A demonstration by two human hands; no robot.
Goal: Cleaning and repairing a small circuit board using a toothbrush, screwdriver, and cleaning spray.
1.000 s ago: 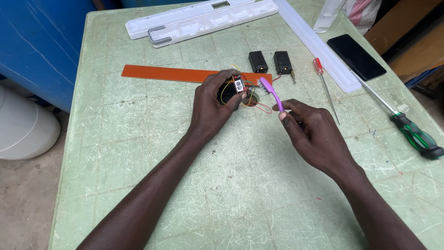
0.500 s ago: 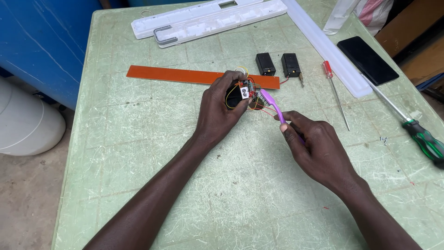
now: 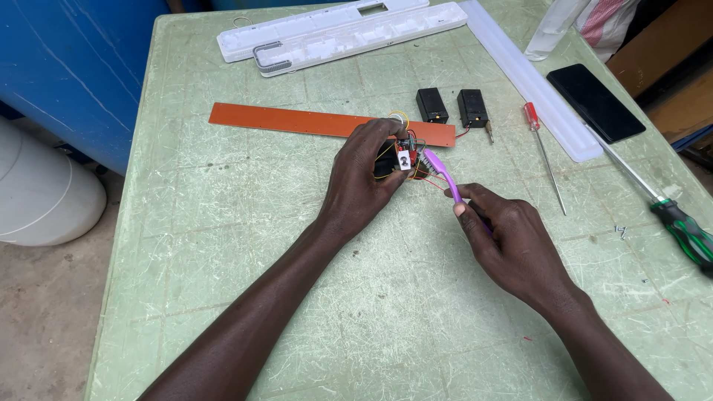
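My left hand (image 3: pixel 365 174) grips a small circuit board (image 3: pixel 403 155) with red and yellow wires, holding it just above the green table (image 3: pixel 245 245). My right hand (image 3: pixel 509 241) holds a purple toothbrush (image 3: pixel 443 176), its bristled head resting against the board's right side. Behind the board lies a long orange strip (image 3: pixel 297 120). Part of the board is hidden under my left fingers.
Two black batteries (image 3: pixel 451 106) sit behind my hands. A red-handled screwdriver (image 3: pixel 542 145), a green-handled screwdriver (image 3: pixel 672 215), a black phone (image 3: pixel 594 92), a clear diffuser cover (image 3: pixel 531 82) and a white lamp housing (image 3: pixel 342 30) lie around. A blue drum (image 3: pixel 67 67) stands left.
The view has shifted slightly. My hands stay together at the board, and the toothbrush head has stayed against its right side with small movement.
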